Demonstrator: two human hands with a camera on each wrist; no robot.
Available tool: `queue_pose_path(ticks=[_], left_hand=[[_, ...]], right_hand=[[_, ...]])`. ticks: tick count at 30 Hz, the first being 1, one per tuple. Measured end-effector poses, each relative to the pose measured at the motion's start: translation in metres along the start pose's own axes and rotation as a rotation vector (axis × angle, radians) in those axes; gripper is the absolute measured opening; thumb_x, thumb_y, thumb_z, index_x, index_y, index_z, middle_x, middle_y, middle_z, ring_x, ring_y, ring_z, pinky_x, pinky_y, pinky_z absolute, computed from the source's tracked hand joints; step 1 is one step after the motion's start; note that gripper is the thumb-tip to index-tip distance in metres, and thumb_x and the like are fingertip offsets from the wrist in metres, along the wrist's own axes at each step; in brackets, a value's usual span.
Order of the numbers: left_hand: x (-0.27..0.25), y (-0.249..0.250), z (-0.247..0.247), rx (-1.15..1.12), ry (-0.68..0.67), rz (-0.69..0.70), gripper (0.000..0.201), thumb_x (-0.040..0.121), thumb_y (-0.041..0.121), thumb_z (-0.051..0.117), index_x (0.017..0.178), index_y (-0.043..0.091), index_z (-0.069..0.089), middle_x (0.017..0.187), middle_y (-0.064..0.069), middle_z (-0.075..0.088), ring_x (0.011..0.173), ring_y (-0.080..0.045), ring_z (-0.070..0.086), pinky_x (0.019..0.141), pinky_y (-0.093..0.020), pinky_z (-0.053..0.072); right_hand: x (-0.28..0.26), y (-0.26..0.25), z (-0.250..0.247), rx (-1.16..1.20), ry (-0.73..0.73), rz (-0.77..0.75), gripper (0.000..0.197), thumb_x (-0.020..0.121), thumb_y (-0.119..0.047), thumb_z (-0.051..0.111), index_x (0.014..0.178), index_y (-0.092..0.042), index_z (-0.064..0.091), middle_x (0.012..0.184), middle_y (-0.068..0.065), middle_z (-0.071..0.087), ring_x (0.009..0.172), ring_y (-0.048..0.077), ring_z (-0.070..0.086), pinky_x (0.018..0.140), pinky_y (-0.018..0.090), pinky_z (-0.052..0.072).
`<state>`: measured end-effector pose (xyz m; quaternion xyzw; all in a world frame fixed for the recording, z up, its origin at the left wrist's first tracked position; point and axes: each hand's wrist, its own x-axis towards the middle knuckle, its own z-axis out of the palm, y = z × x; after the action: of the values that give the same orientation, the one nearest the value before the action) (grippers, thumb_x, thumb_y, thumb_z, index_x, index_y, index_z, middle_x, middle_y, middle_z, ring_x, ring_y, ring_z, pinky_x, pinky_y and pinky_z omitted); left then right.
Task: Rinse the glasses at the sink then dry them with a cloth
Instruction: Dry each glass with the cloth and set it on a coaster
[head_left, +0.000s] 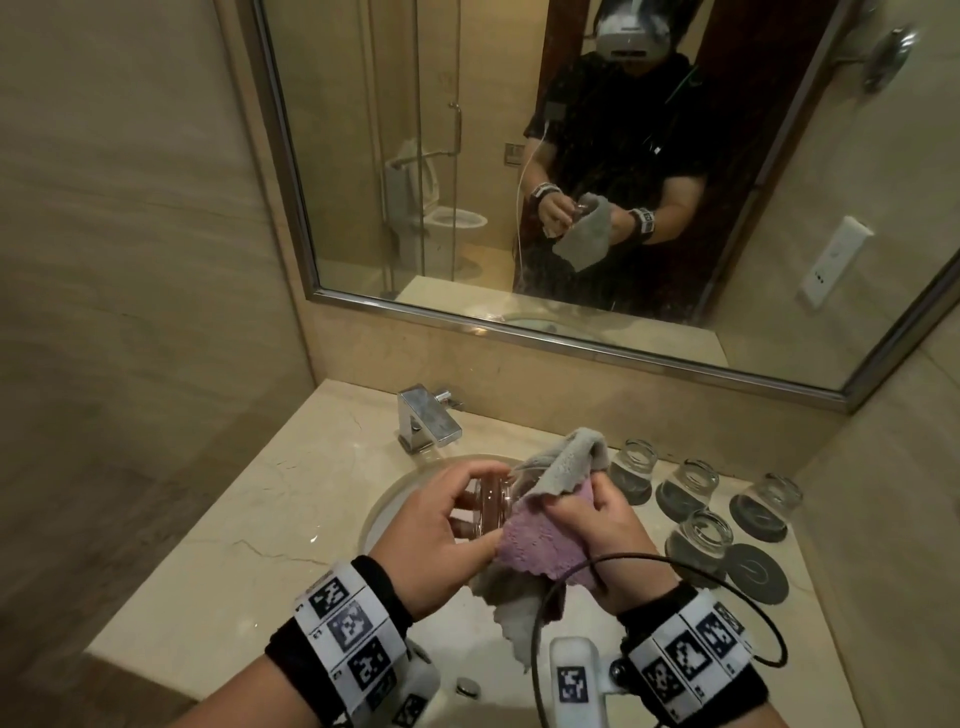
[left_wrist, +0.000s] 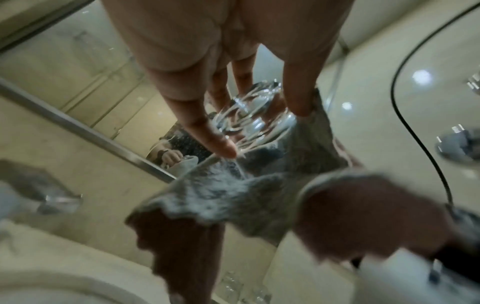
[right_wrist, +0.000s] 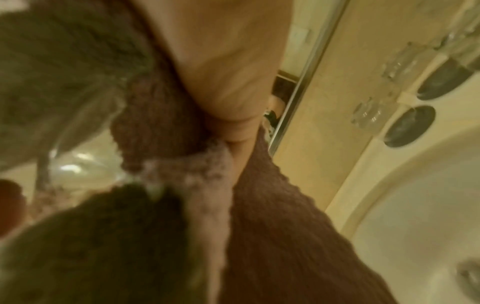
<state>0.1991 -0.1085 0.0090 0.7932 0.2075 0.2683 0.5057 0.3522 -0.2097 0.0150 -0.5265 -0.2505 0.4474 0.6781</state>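
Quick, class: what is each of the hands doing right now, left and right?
Left hand: holds the glass by its base, fingers curled round it.
Right hand: grips the cloth, pressing it against the glass.

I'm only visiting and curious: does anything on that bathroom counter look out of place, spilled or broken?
One small oddity: four glasses stand on dark coasters, while a fifth coaster at the front sits bare. Its glass is probably the one gripped in the left hand and wiped with the cloth. Nothing looks spilled or broken.
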Motion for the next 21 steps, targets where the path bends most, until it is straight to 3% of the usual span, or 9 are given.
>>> queue_pose_path(ticks=[3, 5, 7, 9, 11, 13, 17, 19, 21], left_hand=[[0.0041, 0.0009, 0.0030, -0.327, -0.028, -0.334, 0.057, 0.076, 0.055, 0.065, 0.124, 0.025, 0.054, 0.100, -0.003, 0.059, 0.064, -0.015, 0.064, 0.058, -0.031, 0.055], [0.0075, 0.0009, 0.0033, -0.550, -0.023, -0.469, 0.054, 0.075, 0.049, 0.065, 0.115, 0.014, 0.057, 0.086, -0.012, 0.057, 0.054, -0.020, 0.055, 0.050, -0.031, 0.049], [0.0078, 0.0032, 0.0026, -0.485, -0.024, -0.406, 0.039, 0.081, 0.034, 0.068, 0.114, 0.016, 0.058, 0.096, -0.006, 0.060, 0.057, -0.020, 0.058, 0.051, -0.031, 0.049], [0.0042, 0.0051, 0.0011, -0.139, -0.015, -0.172, 0.038, 0.086, 0.024, 0.071, 0.120, 0.028, 0.055, 0.104, 0.009, 0.058, 0.066, -0.011, 0.058, 0.060, -0.026, 0.051], [0.0034, 0.0019, 0.0006, 0.073, -0.003, 0.035, 0.047, 0.081, 0.032, 0.073, 0.122, 0.037, 0.053, 0.106, 0.015, 0.057, 0.070, -0.007, 0.054, 0.066, -0.021, 0.050], [0.0047, -0.0001, 0.0010, -0.010, -0.009, 0.008, 0.051, 0.077, 0.039, 0.073, 0.123, 0.041, 0.051, 0.112, 0.015, 0.056, 0.070, -0.004, 0.057, 0.066, -0.022, 0.051], [0.0103, 0.0036, 0.0010, -0.496, -0.016, -0.404, 0.048, 0.080, 0.051, 0.068, 0.117, 0.023, 0.057, 0.107, -0.006, 0.058, 0.058, -0.022, 0.061, 0.053, -0.028, 0.051], [0.0102, 0.0062, 0.0023, -0.395, -0.001, -0.344, 0.040, 0.079, 0.047, 0.070, 0.110, 0.024, 0.061, 0.104, -0.006, 0.060, 0.061, -0.025, 0.061, 0.053, -0.028, 0.052], [0.0065, 0.0082, -0.0001, -0.058, -0.001, -0.078, 0.039, 0.079, 0.044, 0.071, 0.114, 0.035, 0.057, 0.107, 0.006, 0.059, 0.076, -0.011, 0.063, 0.065, -0.021, 0.052]], right_hand=[[-0.0034, 0.0017, 0.0018, -0.129, 0.039, -0.104, 0.058, 0.056, -0.015, 0.080, 0.109, -0.009, 0.059, 0.098, 0.010, 0.073, 0.094, 0.028, 0.070, 0.080, 0.040, 0.058], [-0.0047, 0.0035, 0.0034, -0.171, 0.035, -0.140, 0.063, 0.051, -0.021, 0.082, 0.109, -0.011, 0.060, 0.099, 0.010, 0.073, 0.094, 0.027, 0.070, 0.077, 0.037, 0.059], [-0.0035, 0.0050, 0.0045, -0.132, 0.032, -0.145, 0.063, 0.053, -0.023, 0.079, 0.110, -0.009, 0.059, 0.099, 0.010, 0.073, 0.092, 0.025, 0.070, 0.077, 0.037, 0.059], [0.0000, 0.0059, 0.0045, 0.047, 0.037, -0.067, 0.051, 0.061, -0.019, 0.074, 0.107, -0.003, 0.057, 0.091, 0.010, 0.073, 0.083, 0.024, 0.070, 0.070, 0.035, 0.059], [0.0026, 0.0065, 0.0029, 0.200, 0.033, 0.002, 0.044, 0.068, -0.018, 0.066, 0.106, 0.000, 0.054, 0.087, 0.014, 0.068, 0.078, 0.026, 0.069, 0.063, 0.035, 0.057], [0.0032, 0.0072, 0.0010, 0.201, 0.028, -0.013, 0.047, 0.069, -0.017, 0.066, 0.110, 0.001, 0.054, 0.091, 0.015, 0.068, 0.082, 0.028, 0.069, 0.067, 0.037, 0.058], [-0.0011, 0.0078, 0.0019, 0.031, 0.057, -0.120, 0.058, 0.054, -0.023, 0.078, 0.106, -0.006, 0.061, 0.097, 0.011, 0.073, 0.091, 0.030, 0.069, 0.075, 0.039, 0.057], [-0.0015, 0.0090, 0.0013, 0.050, 0.053, -0.124, 0.057, 0.053, -0.022, 0.076, 0.106, -0.007, 0.060, 0.096, 0.011, 0.073, 0.089, 0.029, 0.070, 0.074, 0.039, 0.057], [0.0019, 0.0106, -0.0004, 0.147, 0.052, -0.067, 0.058, 0.057, -0.019, 0.076, 0.108, -0.002, 0.056, 0.097, 0.015, 0.070, 0.089, 0.032, 0.068, 0.082, 0.050, 0.056]])
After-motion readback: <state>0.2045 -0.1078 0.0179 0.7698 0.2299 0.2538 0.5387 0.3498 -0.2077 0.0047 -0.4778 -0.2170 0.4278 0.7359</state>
